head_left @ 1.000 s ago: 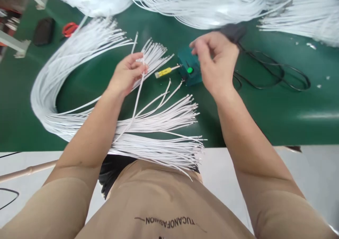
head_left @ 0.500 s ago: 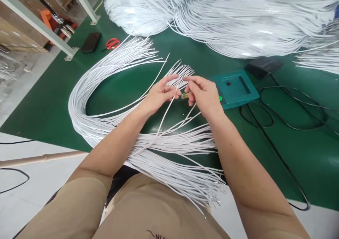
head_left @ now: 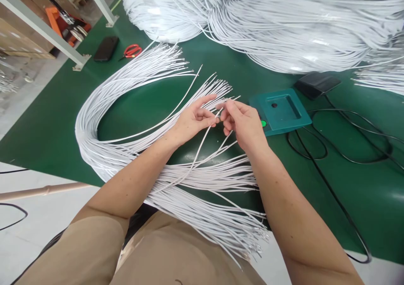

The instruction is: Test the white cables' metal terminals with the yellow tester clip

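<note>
A single white cable (head_left: 202,144) rises from the bundle to my fingertips. My left hand (head_left: 197,118) pinches it near its upper end, index finger stretched out. Close on the right, my right hand (head_left: 244,121) has its thumb and fingers closed at the cable's end; a small connector seen there earlier is now mostly hidden by the fingers. Behind both hands lie the tips of a curved bundle of white cables (head_left: 91,112). More cable ends (head_left: 221,173) spread out below my hands and under my forearms.
On the green table (head_left: 347,184), a teal device (head_left: 284,112) with a green button stands right of my hands, beside a black box (head_left: 317,85) and black cords. A large white cable heap (head_left: 284,28) fills the back. Red-handled scissors (head_left: 132,50) and a black case (head_left: 106,48) lie back left.
My hands have come together, and my right fingers have closed around the cable end, covering the small connector. The view has shifted slightly.
</note>
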`<state>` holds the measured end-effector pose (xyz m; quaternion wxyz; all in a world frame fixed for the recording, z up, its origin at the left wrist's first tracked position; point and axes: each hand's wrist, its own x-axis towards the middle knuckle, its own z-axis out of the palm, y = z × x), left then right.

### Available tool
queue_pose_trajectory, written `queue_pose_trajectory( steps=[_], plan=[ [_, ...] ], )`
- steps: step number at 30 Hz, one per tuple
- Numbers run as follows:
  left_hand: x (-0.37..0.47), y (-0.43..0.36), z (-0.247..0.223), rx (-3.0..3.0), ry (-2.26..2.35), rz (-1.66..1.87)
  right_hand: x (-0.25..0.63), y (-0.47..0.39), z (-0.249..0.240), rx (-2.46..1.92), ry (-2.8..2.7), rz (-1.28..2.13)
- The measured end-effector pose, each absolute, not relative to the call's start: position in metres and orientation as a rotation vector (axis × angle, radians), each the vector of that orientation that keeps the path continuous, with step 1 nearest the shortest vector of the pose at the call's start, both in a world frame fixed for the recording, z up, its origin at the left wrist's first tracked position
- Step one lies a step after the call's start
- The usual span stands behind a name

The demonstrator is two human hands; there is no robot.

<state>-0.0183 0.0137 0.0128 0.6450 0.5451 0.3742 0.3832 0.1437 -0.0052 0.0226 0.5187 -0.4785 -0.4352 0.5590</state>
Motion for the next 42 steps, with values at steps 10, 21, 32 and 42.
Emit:
queue_pose_trajectory(
  steps=[10,21,32,42],
  plan=[
    [-0.019,0.014,0.009,1.262,0.848,0.89,0.145,-0.008,0.028,-1.119,-0.932,1.45],
    [-0.019,0.012,0.013,1.32,0.92,0.905,0.144,-0.008,0.029,-1.25,-0.918,1.336],
    [-0.019,0.012,0.015,1.129,0.794,0.842,0.143,-0.009,0.028,-1.328,-1.005,1.286],
    [-0.021,0.011,0.016,1.169,0.75,0.782,0.143,-0.01,0.029,-1.201,-1.069,1.276]
  ],
)
